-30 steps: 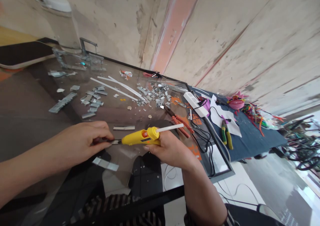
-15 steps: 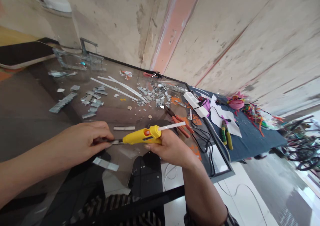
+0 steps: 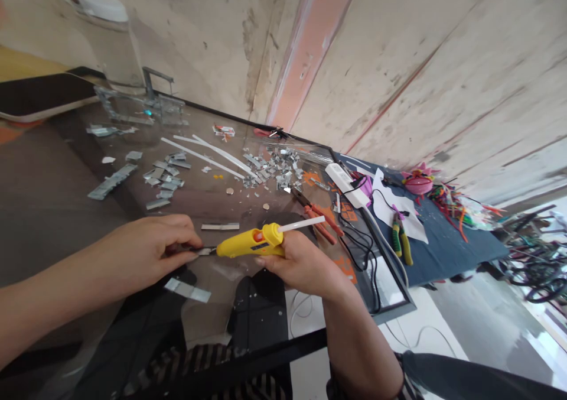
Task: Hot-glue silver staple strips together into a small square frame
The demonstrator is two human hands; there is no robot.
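Observation:
A yellow glue gun (image 3: 248, 242) with a white glue stick (image 3: 303, 223) out of its back is gripped by my right hand (image 3: 299, 261). Its dark nozzle points left and meets the end of a small grey strip (image 3: 204, 251). Thumb and fingers of my left hand (image 3: 170, 243) pinch that strip. A short pale strip (image 3: 220, 227) lies just behind the gun's tip. Nearer to me rests a wider silvery strip (image 3: 188, 290). Whether the nozzle touches the strip is too small to tell.
Behind my hands lie grey cut pieces (image 3: 163, 175), long white sticks (image 3: 208, 158) and red-handled pliers (image 3: 325, 225). A power strip (image 3: 348, 185) with black cables is at the right. A lidded jar (image 3: 113, 45) stands back left.
The glue gun has shifted slightly left and its back end has dipped a little. My left hand is almost unmoved. Something dark has come into view at the bottom right.

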